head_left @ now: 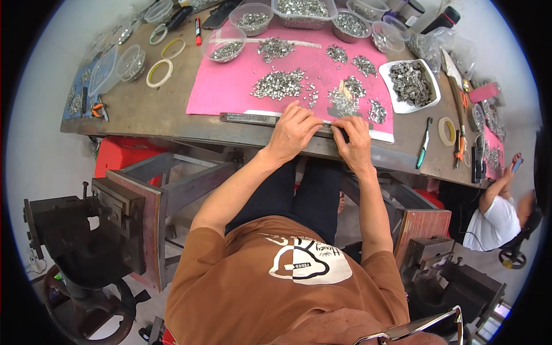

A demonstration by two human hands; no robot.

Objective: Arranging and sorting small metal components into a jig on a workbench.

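Observation:
A long, narrow grey metal bar (250,118) lies along the front edge of the pink mat (215,92). Over its right part, my left hand (294,133) is closed, thumb and fingers pinched down at the bar. Just to the right, my right hand (353,144) is also closed, with a small dark piece showing between its fingers. What either hand grips is too small or hidden to name. Beyond my fingers lie a pile of small silvery metal pieces (278,84), a heap of thin metal pieces (344,102) and a smaller pile (377,111).
Clear plastic tubs (251,18) of metal bits line the back. A white tray (435,99) holds dark metal pieces. To the right are a toothbrush (425,142) and a tape roll (447,131). Bench vises (86,221) stand below. A person in a white shirt (493,224) sits far right.

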